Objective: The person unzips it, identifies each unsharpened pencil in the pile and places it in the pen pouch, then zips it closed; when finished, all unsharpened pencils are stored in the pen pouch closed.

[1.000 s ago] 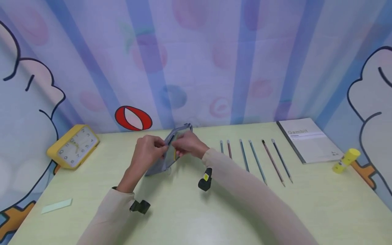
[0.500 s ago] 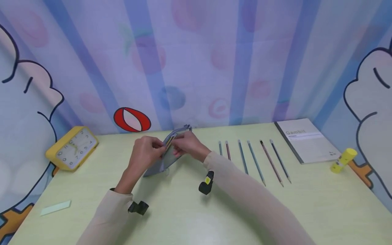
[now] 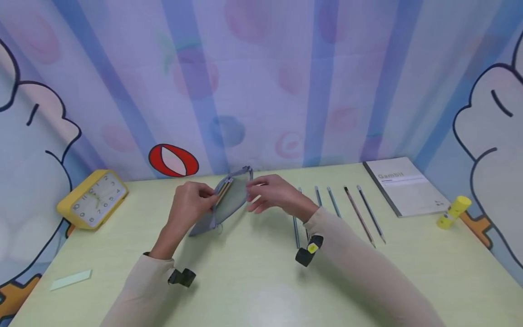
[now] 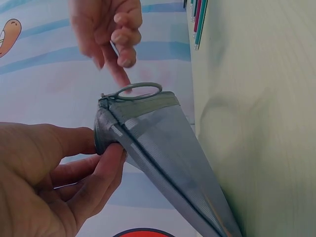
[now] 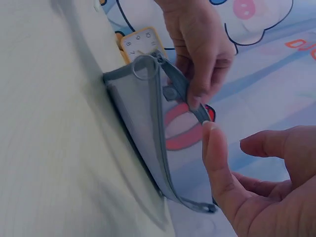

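Observation:
A grey see-through mesh pencil case (image 3: 236,196) with a zip rim stands on the table with its mouth spread. My left hand (image 3: 189,202) pinches one side of that rim between thumb and fingers, plain in the left wrist view. Yellowish pencils (image 3: 224,190) lean inside the case, near the left fingertips. Beside the case's right edge is my right hand (image 3: 278,194), fingers loosely bent and parted, holding nothing. In the right wrist view its index fingertip (image 5: 211,129) overlaps the zip band. A ring loop (image 4: 143,90) hangs at the case's corner.
Several pencils (image 3: 359,214) lie in a row to the right, some partly behind the right forearm. A grey-white notebook (image 3: 408,188) and yellow tube (image 3: 454,212) lie farther right. At left are a yellow clock (image 3: 93,200) and a pale green strip (image 3: 71,280). A patterned curtain backs the table.
My right hand has drawn out of the case's mouth to the right and its fingers have parted. The pencils inside now show. The left hand keeps its grip on the rim.

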Motion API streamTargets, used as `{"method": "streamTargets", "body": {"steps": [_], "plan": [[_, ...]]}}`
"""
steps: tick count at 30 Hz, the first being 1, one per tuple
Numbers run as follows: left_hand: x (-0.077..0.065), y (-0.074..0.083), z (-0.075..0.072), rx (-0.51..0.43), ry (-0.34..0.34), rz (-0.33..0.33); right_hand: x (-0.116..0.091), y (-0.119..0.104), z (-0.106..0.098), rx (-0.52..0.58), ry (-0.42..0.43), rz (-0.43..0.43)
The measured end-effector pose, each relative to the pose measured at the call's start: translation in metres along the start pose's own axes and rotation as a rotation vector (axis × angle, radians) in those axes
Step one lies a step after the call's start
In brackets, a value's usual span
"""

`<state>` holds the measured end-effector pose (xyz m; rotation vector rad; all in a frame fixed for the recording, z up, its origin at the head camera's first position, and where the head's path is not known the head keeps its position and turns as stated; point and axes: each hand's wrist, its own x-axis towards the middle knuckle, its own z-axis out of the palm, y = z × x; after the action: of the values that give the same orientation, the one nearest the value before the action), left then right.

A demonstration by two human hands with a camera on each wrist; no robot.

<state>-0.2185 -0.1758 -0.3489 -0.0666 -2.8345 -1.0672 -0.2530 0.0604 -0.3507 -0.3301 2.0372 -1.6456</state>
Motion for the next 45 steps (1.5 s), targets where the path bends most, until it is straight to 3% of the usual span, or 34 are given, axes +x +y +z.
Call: {"method": "streamTargets", "body": {"steps": [9,18,25,45], "plan": [[0.0,0.0,-0.002,-0.001,0.001,0.014,-0.025,0.017,-0.038,-0.198,0.062,0.059],[0.002,0.0,-0.003,-0.013,-0.011,0.018,-0.039,0.045,-0.056,-0.306,0.063,0.119],[0.003,0.001,-0.003,-0.007,-0.001,0.015,-0.036,0.057,-0.055,-0.499,0.158,0.112],[0.0,-0.003,-0.008,-0.005,0.007,0.039,-0.023,0.07,-0.037,-0.664,0.241,0.083]]}}
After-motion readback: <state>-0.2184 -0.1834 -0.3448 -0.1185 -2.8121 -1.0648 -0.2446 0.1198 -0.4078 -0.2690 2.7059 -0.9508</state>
